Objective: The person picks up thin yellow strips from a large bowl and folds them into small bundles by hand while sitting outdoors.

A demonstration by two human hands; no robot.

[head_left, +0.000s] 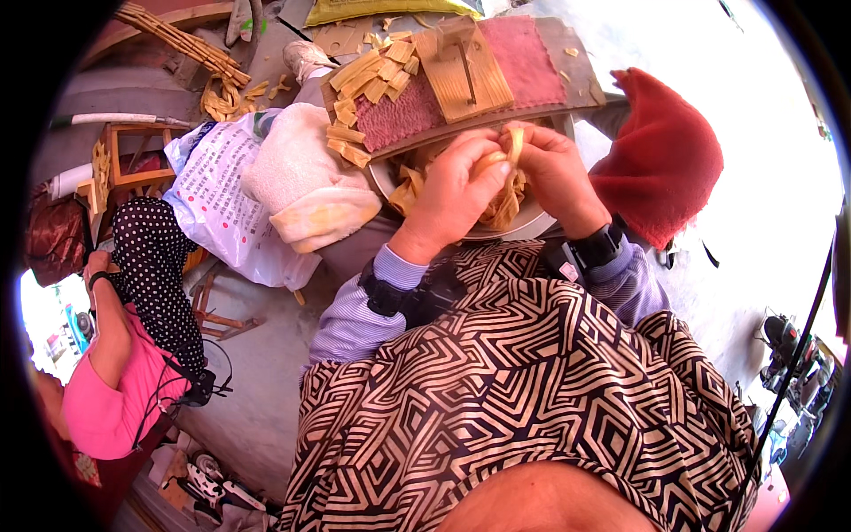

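My left hand and my right hand meet over a pale metal bowl, fingers closed. Between them they pinch a soft yellow, leaf-like strip, its kind unclear. More crumpled yellow strips lie in the bowl, partly hidden by my hands. Just beyond my fingers, a long board rests across the bowl's far side. Pink textured cloth covers part of it. A wooden block with a thin metal bar sits on the cloth. Several flat yellow pieces are heaped at its left end.
A red cloth drapes my right knee, a pale towel my left. Left of it lies a printed plastic bag. Another person in a pink top sits at the left. Thin sticks and a yellow sack lie beyond.
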